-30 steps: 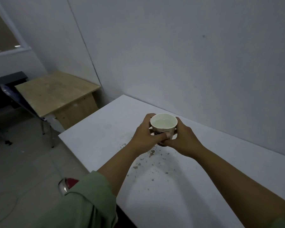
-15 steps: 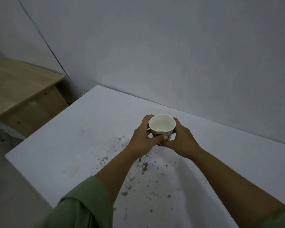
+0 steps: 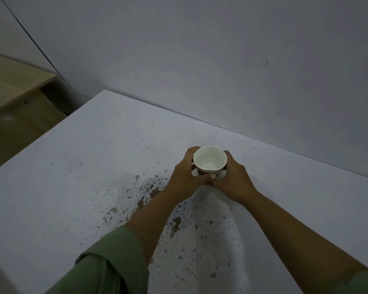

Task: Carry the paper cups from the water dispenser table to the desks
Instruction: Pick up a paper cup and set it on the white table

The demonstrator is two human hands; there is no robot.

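A white paper cup [image 3: 209, 160] stands upright with water in it, low over or on the white desk [image 3: 77, 183]; I cannot tell whether its base touches the top. My left hand [image 3: 186, 177] wraps its left side. On the cup's right side sits my right hand [image 3: 232, 179], and the thumbs of both hands meet in front of it. A dark print shows on the cup's lower wall. The cup's base is hidden by my fingers.
The white desk top has chipped, speckled patches near my forearms. Its far edge runs along a grey wall [image 3: 200, 60]. A wooden desk [image 3: 11, 85] stands to the left, across a narrow gap.
The view has moved forward and right over the white desk; the chair and floor left the view. Both hands have lowered the cup toward the desk top, grip unchanged.
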